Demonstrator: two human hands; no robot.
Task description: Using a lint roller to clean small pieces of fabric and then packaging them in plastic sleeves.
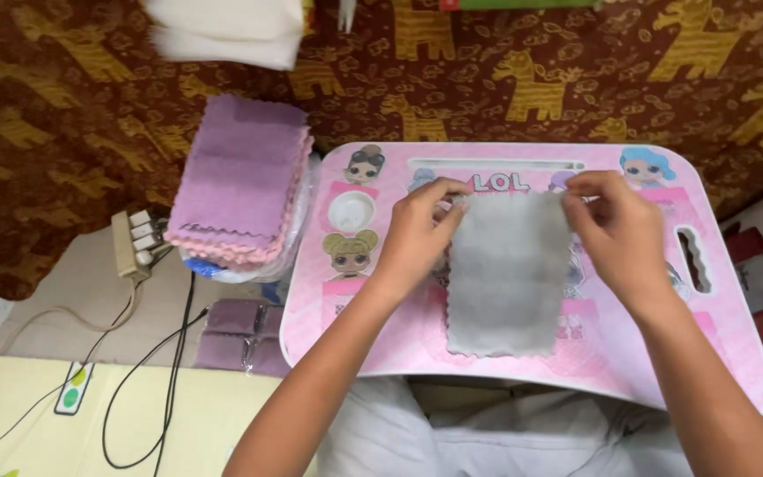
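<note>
Item: grey cloth (507, 274), rectangular, zigzag-cut edges, lying flat on the pink lap table (735, 353) and reaching from the hands back toward the person's body.

Left hand (421, 231): pinching the cloth's far left corner between thumb and fingertips, fingers curled.

Right hand (615, 225): pinching the far right corner in the same way. Both hands are gripping the top edge and keeping it stretched between them; the lower edge is resting loose on the table.

Handling note, as a judgement: the step looks like squaring up or starting a fold. It is likely to go best with both corners kept level, equal tension held across the top edge, and the cloth's side edges running parallel before any crease is pressed, since the pinked edges are showing every skew.

Nearby: a stack of purple cloths (245, 177) with pink ones beneath, sitting just beyond the left hand off the table's left side. A white pile (227, 31) is lying farther out past that stack. Wrapped purple packets (245, 336) are lying near the left forearm, below the table's left edge. A power strip (134, 243) and black cables (169, 371) are trailing well to the left. A brown patterned blanket (576, 79) is spreading out beyond both hands.
</note>
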